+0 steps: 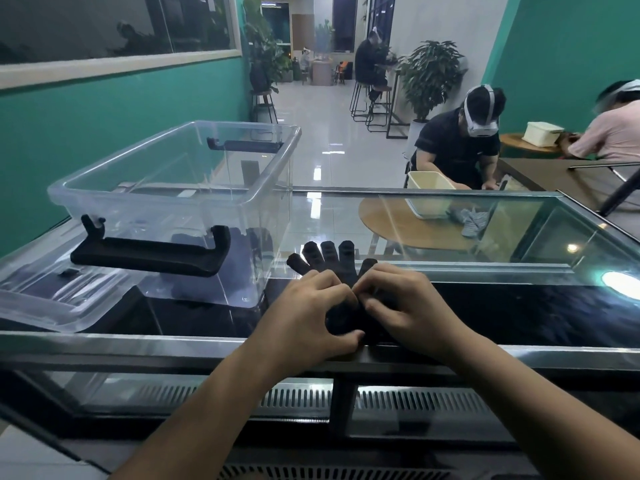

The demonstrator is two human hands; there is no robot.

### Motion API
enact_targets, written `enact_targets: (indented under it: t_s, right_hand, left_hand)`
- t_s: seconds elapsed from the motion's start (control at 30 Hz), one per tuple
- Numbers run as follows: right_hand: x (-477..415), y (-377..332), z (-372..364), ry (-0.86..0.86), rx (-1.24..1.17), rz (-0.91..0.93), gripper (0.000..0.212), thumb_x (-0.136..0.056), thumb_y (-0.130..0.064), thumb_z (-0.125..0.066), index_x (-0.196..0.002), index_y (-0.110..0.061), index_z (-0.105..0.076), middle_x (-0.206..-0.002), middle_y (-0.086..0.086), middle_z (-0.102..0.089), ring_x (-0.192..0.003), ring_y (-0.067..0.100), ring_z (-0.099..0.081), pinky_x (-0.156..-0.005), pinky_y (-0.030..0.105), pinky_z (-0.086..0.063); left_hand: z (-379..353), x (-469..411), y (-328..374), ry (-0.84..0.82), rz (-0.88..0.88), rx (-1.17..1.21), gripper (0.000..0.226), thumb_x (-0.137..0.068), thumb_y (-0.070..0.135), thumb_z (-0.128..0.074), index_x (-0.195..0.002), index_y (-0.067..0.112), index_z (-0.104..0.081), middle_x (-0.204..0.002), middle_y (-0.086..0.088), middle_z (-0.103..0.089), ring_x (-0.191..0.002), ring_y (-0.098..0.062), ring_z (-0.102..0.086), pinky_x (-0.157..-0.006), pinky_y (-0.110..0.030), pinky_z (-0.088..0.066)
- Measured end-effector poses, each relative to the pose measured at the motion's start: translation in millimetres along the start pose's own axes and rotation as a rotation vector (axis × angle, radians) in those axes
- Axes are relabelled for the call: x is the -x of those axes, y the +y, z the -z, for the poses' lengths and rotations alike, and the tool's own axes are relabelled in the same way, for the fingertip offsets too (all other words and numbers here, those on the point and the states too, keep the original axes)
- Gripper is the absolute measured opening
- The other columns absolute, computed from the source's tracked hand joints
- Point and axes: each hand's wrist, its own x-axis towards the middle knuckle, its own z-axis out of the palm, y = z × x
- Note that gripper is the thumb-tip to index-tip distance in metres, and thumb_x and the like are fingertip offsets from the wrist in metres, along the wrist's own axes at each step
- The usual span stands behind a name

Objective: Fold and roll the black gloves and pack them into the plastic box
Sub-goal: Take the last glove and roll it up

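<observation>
Gloves: the black gloves [329, 259] lie on the glass-topped table [450, 216], close to its near edge and about midway along it; their fingers fan out toward the far edge, while the cuff end is bunched under the hands.
Left hand: the left hand [308, 315] is closed on the near part of the gloves, thumb tucked against the bundle.
Right hand: the right hand [401, 306] pinches the same bundle from the other side, the two hands touching over it.
Box: the clear plastic box [166, 188] stands near the table's left edge, open; no gloves can be made out in it. Its lid [52, 303] lies at the near left corner.
Progress: early, I judge. Rolling seems just begun from the cuff; the fingers are still unrolled, and packing is not yet done.
</observation>
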Motion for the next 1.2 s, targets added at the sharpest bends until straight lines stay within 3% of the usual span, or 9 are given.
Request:
enact_targets:
  t_s: [0.13,0.27,0.47,0.67,0.73,0.83,0.9,1.07,1.2]
  right_hand:
    - [1.7,0.2,-2.0,-0.068,0.049,0.013,0.011,-0.097,-0.031,-0.068,-0.103,-0.024,-0.074,-0.099,-0.010,-0.063,-0.094,0.013,-0.064,-0.079,0.038,-0.054]
    - [2.1,-2.1,-3.4,-0.110,0.089,0.040,0.025,-0.095,-0.045,-0.068,-0.113,-0.027,-0.071,-0.105,-0.013,-0.059,-0.099,0.011,-0.060,-0.083,0.036,-0.054]
    - [2.0,-1.3,-8.4,-0.107,0.178,0.085,0.042,-0.087,-0.031,-0.076,-0.128,-0.025,-0.067,-0.105,-0.015,-0.055,-0.099,0.010,-0.055,-0.082,0.029,-0.052]
    - [0.8,5.5,-8.2,0.073,0.132,0.038,0.021,-0.095,-0.024,-0.080,-0.114,-0.025,-0.071,-0.095,-0.012,-0.073,-0.077,-0.007,-0.061,-0.069,0.024,-0.052]
    - [0.7,4.4,-8.0,0.118,0.106,0.011,0.022,-0.095,-0.025,-0.081,-0.114,-0.026,-0.070,-0.093,-0.014,-0.075,-0.071,-0.001,-0.066,-0.066,0.029,-0.057]
    - [-0.1,4.1,-7.2,0.148,0.040,-0.069,0.023,-0.094,-0.028,-0.082,-0.114,-0.028,-0.069,-0.091,-0.013,-0.079,-0.074,0.007,-0.075,-0.068,0.034,-0.061]
    - [-1.2,5.9,-7.5,0.181,0.030,-0.096,0.021,-0.093,-0.028,-0.083,-0.110,-0.027,-0.069,-0.088,-0.011,-0.079,-0.077,0.004,-0.075,-0.070,0.026,-0.060]
    - [-3.3,5.0,-11.7,0.200,0.157,-0.060,0.022,-0.089,-0.020,-0.086,-0.108,-0.017,-0.075,-0.091,-0.006,-0.079,-0.078,-0.001,-0.067,-0.075,0.004,-0.048]
    - [-3.9,7.3,-12.1,0.200,0.181,-0.063,0.028,-0.088,-0.022,-0.086,-0.113,-0.019,-0.072,-0.101,-0.004,-0.067,-0.083,0.010,-0.066,-0.079,0.025,-0.057]
  left_hand:
    - [-0.5,1.3,2.0,0.081,-0.012,-0.050,0.026,-0.083,0.046,-0.075,-0.100,0.027,-0.076,-0.098,0.016,-0.066,-0.087,-0.007,-0.060,-0.073,-0.032,-0.055]
    - [-2.1,1.3,-0.9,0.143,0.045,-0.038,0.026,-0.083,0.048,-0.069,-0.096,0.027,-0.076,-0.090,0.014,-0.070,-0.078,-0.008,-0.062,-0.069,-0.035,-0.056]
    - [1.5,-0.3,-4.7,0.192,0.159,0.138,0.009,-0.093,0.027,-0.080,-0.101,0.027,-0.076,-0.084,0.013,-0.077,-0.075,-0.006,-0.071,-0.070,-0.026,-0.058]
    - [3.2,-0.6,-4.2,0.149,0.215,0.230,0.026,-0.091,0.038,-0.083,-0.113,0.036,-0.070,-0.093,0.014,-0.076,-0.081,-0.004,-0.072,-0.073,-0.019,-0.056]
    - [3.7,-1.7,-4.8,0.143,0.231,0.244,0.027,-0.094,0.030,-0.082,-0.117,0.036,-0.068,-0.092,0.014,-0.075,-0.080,-0.002,-0.072,-0.074,-0.021,-0.057]
    - [3.6,-3.8,-7.7,0.161,0.280,0.300,0.024,-0.098,0.030,-0.078,-0.118,0.038,-0.066,-0.096,0.014,-0.075,-0.082,-0.004,-0.075,-0.078,-0.033,-0.065]
    - [1.9,-5.6,-9.2,0.187,0.311,0.303,0.021,-0.098,0.033,-0.079,-0.115,0.039,-0.067,-0.095,0.012,-0.076,-0.085,-0.005,-0.076,-0.080,-0.039,-0.066]
    - [-3.4,-8.6,-9.0,0.275,0.356,0.252,0.016,-0.092,0.030,-0.085,-0.100,0.033,-0.071,-0.086,0.012,-0.072,-0.077,-0.005,-0.070,-0.075,-0.038,-0.063]
    - [-5.0,-9.2,-8.3,0.311,0.296,0.187,0.017,-0.090,0.022,-0.087,-0.096,0.026,-0.073,-0.095,0.014,-0.067,-0.081,-0.005,-0.067,-0.077,-0.035,-0.060]
